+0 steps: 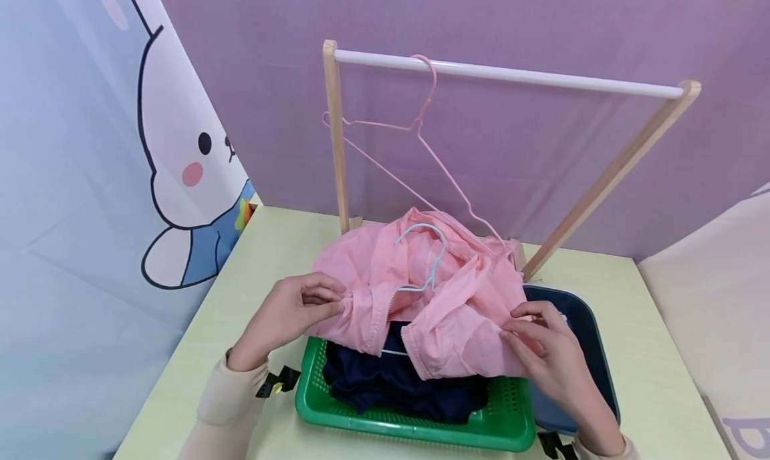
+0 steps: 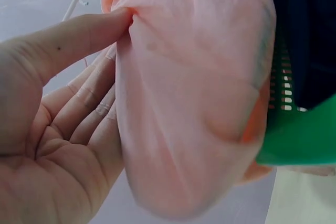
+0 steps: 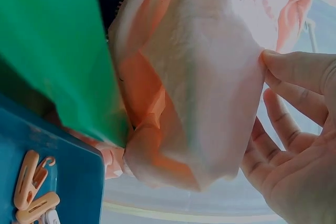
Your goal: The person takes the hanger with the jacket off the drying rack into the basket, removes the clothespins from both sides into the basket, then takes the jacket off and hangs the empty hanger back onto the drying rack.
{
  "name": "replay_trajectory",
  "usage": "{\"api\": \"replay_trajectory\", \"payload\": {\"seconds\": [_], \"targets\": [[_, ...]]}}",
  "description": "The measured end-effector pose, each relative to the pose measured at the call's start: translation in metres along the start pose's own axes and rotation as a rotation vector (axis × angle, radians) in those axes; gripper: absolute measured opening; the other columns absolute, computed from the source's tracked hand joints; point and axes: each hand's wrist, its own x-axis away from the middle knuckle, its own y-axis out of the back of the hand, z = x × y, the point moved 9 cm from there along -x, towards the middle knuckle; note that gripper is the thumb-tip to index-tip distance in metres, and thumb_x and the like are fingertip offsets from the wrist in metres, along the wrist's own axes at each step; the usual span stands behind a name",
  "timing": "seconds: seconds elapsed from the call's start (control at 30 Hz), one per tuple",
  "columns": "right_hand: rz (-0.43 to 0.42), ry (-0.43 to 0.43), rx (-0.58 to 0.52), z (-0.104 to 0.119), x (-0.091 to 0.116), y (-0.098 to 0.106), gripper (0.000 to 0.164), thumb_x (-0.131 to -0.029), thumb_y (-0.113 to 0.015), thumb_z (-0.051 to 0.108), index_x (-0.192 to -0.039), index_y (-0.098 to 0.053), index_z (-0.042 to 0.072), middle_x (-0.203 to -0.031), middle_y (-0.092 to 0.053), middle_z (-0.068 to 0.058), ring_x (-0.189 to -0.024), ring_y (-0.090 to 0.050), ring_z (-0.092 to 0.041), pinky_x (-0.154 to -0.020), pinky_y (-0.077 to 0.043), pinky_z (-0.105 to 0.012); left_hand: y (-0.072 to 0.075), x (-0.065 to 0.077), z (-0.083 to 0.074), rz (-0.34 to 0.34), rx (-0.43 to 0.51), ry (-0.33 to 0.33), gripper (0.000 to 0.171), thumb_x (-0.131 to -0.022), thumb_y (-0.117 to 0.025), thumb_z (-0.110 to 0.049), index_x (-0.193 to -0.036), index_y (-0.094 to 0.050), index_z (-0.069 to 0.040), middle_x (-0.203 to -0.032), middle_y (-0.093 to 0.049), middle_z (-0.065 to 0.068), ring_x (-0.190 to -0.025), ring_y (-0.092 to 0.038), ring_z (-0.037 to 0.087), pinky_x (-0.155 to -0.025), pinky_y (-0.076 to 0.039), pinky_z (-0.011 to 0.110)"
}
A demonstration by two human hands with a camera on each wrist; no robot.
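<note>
A pink zip-front jacket (image 1: 469,319) is spread above the green basket (image 1: 421,436), its front parted and its zipper edges showing. A light blue hanger (image 1: 442,253) lies in it, hook uppermost; fabric hides most of its arms. My left hand (image 1: 301,306) pinches the jacket at its left side, and the left wrist view shows the thumb (image 2: 100,32) pressing the cloth against the fingers. On the opposite side my right hand (image 1: 547,346) pinches the fabric between thumb and fingers. Dark navy clothing (image 1: 403,386) sits in the basket beneath the jacket.
Behind the jacket stands a rack with a white bar (image 1: 517,75) and wooden posts; a pink hanger (image 1: 445,169) hangs from its left part. Right of the basket is a dark blue bin (image 1: 592,339), partly covered, with clothes clips (image 3: 37,208) inside. A purple backdrop (image 1: 541,19) rises behind.
</note>
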Motion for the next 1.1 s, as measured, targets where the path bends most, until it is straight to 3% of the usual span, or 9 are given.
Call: {"api": "replay_trajectory", "payload": {"seconds": [0.33,0.67,0.8,0.93,1.03,1.1], "targets": [[-0.040,0.005,0.013,0.005,0.000,0.001,0.032,-0.065,-0.084,-0.016,-0.084,-0.078,0.008,-0.100,-0.057,-0.003,-0.087,-0.050,-0.012,-0.077,-0.040,-0.013,-0.010,-0.003,-0.017,-0.055,0.028,-0.026,0.018,-0.085,-0.082,-0.010,-0.102,-0.075,-0.013,-0.093,-0.073,-0.002,-0.085,-0.071,0.014,-0.081,-0.057,0.028],[-0.022,0.034,-0.013,0.008,-0.001,-0.003,0.032,-0.066,-0.084,-0.015,-0.086,-0.078,0.010,-0.100,-0.056,-0.003,-0.084,-0.050,-0.011,-0.073,-0.041,-0.013,-0.025,-0.005,-0.029,-0.048,0.063,-0.087,0.020,-0.087,-0.078,-0.006,-0.106,-0.073,-0.009,-0.094,-0.074,0.000,-0.087,-0.071,0.014,-0.083,-0.057,0.029],[0.044,0.023,0.018,0.008,-0.005,-0.005,0.029,-0.069,-0.085,-0.010,-0.087,-0.077,0.012,-0.101,-0.055,0.000,-0.086,-0.049,-0.011,-0.072,-0.041,-0.014,-0.027,-0.005,-0.028,-0.031,0.072,-0.083,0.022,-0.087,-0.078,-0.006,-0.109,-0.071,-0.008,-0.093,-0.074,-0.001,-0.089,-0.071,0.013,-0.085,-0.056,0.029],[0.090,0.043,0.030,0.015,-0.012,-0.004,0.026,-0.073,-0.085,-0.002,-0.094,-0.078,0.012,-0.109,-0.058,-0.003,-0.096,-0.051,-0.015,-0.081,-0.040,-0.016,-0.027,-0.004,-0.026,-0.016,0.081,-0.063,0.026,-0.086,-0.078,-0.005,-0.111,-0.070,-0.007,-0.091,-0.075,-0.004,-0.088,-0.072,0.013,-0.085,-0.056,0.029],[0.060,0.085,-0.024,0.026,-0.020,-0.005,0.015,-0.085,-0.081,0.014,-0.099,-0.078,0.009,-0.114,-0.059,-0.009,-0.103,-0.051,-0.023,-0.087,-0.039,-0.017,-0.026,-0.004,-0.025,-0.014,0.086,-0.061,0.026,-0.086,-0.079,-0.005,-0.111,-0.070,-0.008,-0.091,-0.075,-0.004,-0.088,-0.072,0.014,-0.084,-0.056,0.029],[0.034,0.116,-0.060,0.032,-0.026,-0.008,0.023,-0.094,-0.073,0.028,-0.100,-0.078,0.007,-0.115,-0.059,-0.012,-0.105,-0.051,-0.027,-0.089,-0.040,-0.017,-0.026,-0.004,-0.024,-0.013,0.088,-0.060,0.025,-0.086,-0.078,-0.006,-0.110,-0.070,-0.010,-0.091,-0.075,-0.005,-0.088,-0.072,0.014,-0.084,-0.056,0.029]]}}
